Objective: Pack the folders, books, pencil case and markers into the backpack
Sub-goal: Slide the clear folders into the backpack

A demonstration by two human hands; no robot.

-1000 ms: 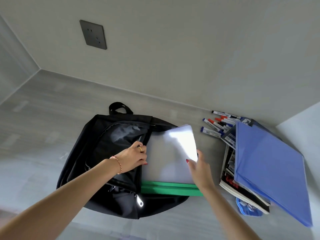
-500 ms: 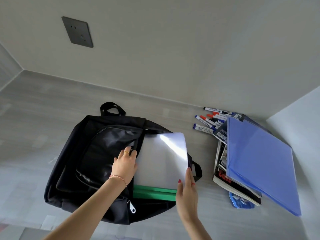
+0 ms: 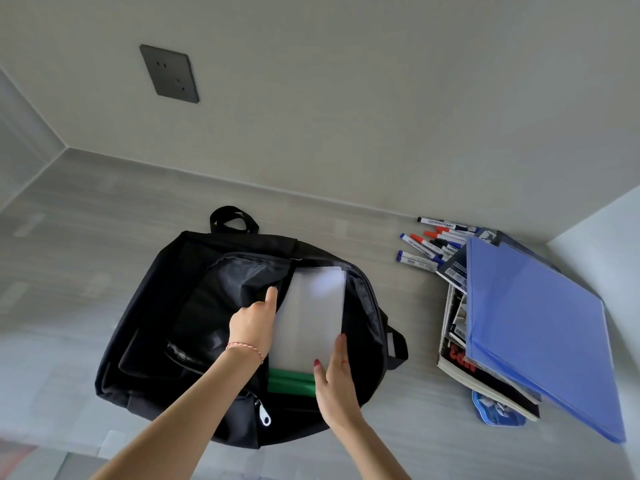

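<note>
Pencil case (image 3: 498, 412) mostly hidden beneath the books (image 3: 485, 379).

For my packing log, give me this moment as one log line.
step: sliding white folder into backpack | left hand: holds opening | right hand: pushes folder | pending: blue folder, books, markers

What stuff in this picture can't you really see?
Head view, the only one:
- Inside of the backpack: hidden by its black flap and the white folder.
- Green folder: only one edge shows under the white one.
- Books: mostly covered by the blue folder.
- Pencil case: only a corner peeks out.
- Marker labels: too small to read.
</note>
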